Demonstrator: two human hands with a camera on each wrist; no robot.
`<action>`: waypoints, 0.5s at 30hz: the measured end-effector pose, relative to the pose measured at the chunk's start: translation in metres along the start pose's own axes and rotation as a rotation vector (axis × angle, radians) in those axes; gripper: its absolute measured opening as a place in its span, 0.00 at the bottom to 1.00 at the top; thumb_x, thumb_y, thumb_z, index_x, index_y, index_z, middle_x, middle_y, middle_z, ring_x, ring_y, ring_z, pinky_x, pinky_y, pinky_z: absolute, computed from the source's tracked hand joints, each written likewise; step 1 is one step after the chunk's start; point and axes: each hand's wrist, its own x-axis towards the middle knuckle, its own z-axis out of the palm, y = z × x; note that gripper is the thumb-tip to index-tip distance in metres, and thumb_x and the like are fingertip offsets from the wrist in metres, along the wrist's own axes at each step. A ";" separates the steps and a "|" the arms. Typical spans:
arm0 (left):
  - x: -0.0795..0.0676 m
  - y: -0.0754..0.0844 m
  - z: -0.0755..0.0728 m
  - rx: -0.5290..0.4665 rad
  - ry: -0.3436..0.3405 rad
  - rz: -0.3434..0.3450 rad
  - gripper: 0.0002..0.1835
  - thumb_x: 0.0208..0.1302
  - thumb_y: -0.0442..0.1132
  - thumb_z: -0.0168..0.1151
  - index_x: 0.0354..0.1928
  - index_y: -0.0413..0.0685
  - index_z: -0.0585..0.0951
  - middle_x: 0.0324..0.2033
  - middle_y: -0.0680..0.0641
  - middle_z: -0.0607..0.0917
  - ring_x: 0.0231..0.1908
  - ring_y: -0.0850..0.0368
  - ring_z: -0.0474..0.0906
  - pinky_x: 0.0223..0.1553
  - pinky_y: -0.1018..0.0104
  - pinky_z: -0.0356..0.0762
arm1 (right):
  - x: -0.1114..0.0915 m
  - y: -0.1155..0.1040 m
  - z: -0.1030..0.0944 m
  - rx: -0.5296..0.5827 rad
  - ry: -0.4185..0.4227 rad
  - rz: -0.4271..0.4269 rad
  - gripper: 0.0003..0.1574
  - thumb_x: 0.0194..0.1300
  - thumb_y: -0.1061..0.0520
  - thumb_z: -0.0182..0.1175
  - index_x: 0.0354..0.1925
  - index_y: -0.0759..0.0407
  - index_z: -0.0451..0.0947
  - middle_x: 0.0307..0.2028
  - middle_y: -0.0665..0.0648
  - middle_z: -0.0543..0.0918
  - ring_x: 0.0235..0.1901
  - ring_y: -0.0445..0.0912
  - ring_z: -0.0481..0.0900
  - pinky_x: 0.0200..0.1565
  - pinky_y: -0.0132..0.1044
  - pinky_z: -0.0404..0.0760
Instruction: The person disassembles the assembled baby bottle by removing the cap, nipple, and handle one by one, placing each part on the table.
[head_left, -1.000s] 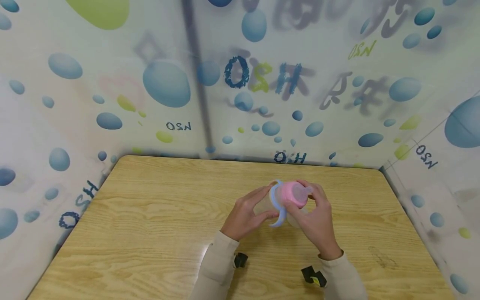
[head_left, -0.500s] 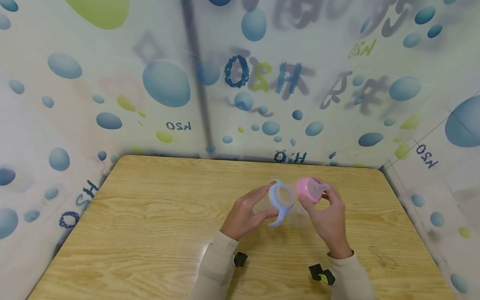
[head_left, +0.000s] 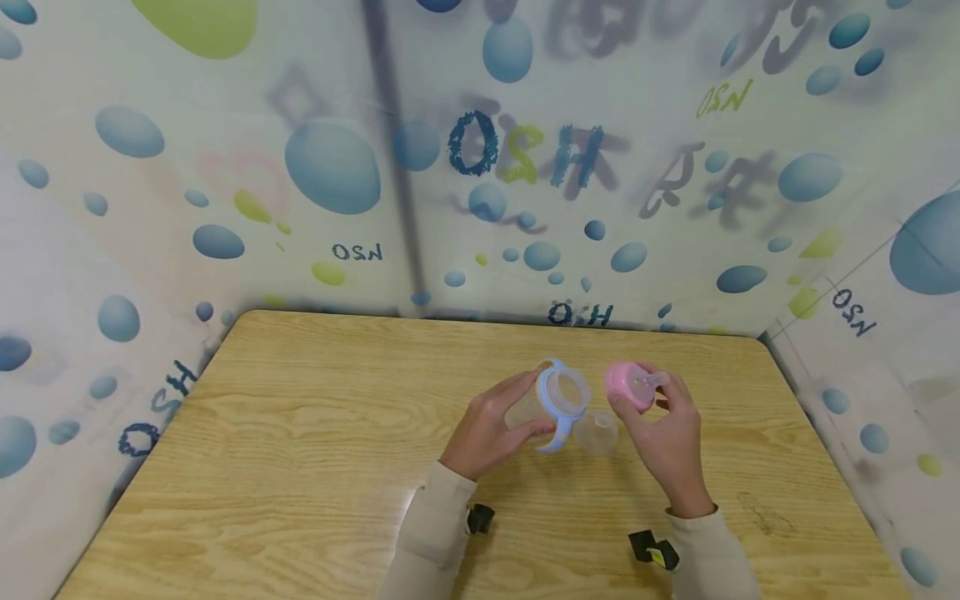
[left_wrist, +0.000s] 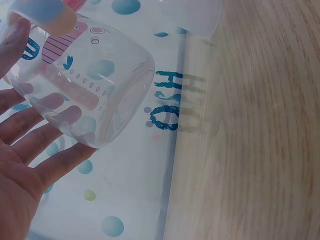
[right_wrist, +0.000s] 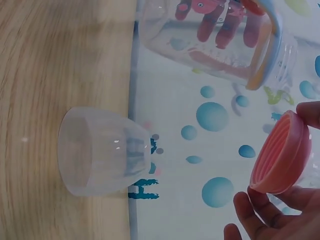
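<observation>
My left hand [head_left: 487, 429] grips a clear baby bottle [left_wrist: 100, 80] that is tilted, its uncovered mouth facing right. A blue handle ring [head_left: 553, 408] with two side grips circles the bottle's neck, and printed pictures and a scale show on its wall in the left wrist view. Apart from it, to the right, my right hand [head_left: 667, 433] pinches a pink screw collar with a clear nipple [head_left: 632, 385] between thumb and fingers. The collar's threaded inside [right_wrist: 272, 152] faces the bottle in the right wrist view. Between the hands a translucent dome cap [right_wrist: 100, 152] stands on the table.
The wooden table [head_left: 315, 433] reaches back to a wall [head_left: 247, 183] printed with blue and green drops and letters. Black tabs [head_left: 652, 550] hang at the sleeve cuffs. A faint dark mark [head_left: 765, 512] lies on the table at the right.
The pink collar with the nipple has come off the bottle's mouth and moved right with my right hand, uncovering the dome cap behind. My left hand and the bottle have stayed nearly still.
</observation>
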 end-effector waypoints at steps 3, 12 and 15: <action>0.000 0.000 0.000 0.002 0.001 -0.001 0.37 0.59 0.45 0.73 0.71 0.47 0.71 0.64 0.47 0.77 0.64 0.57 0.73 0.62 0.59 0.74 | -0.001 0.004 -0.002 -0.029 -0.013 0.028 0.29 0.59 0.60 0.72 0.57 0.68 0.77 0.50 0.64 0.79 0.46 0.45 0.70 0.48 0.47 0.67; 0.000 0.000 0.001 0.001 -0.002 -0.008 0.38 0.60 0.46 0.72 0.71 0.47 0.70 0.64 0.47 0.77 0.64 0.58 0.72 0.62 0.58 0.74 | -0.003 0.016 -0.008 -0.113 -0.067 0.080 0.31 0.60 0.56 0.71 0.57 0.69 0.75 0.50 0.66 0.77 0.47 0.52 0.70 0.46 0.48 0.64; 0.000 -0.001 0.001 -0.004 -0.001 -0.003 0.37 0.60 0.45 0.72 0.71 0.47 0.71 0.64 0.47 0.77 0.64 0.58 0.73 0.62 0.59 0.74 | -0.003 0.021 -0.009 -0.129 -0.085 0.093 0.32 0.60 0.55 0.71 0.58 0.70 0.75 0.51 0.67 0.77 0.47 0.52 0.70 0.45 0.47 0.64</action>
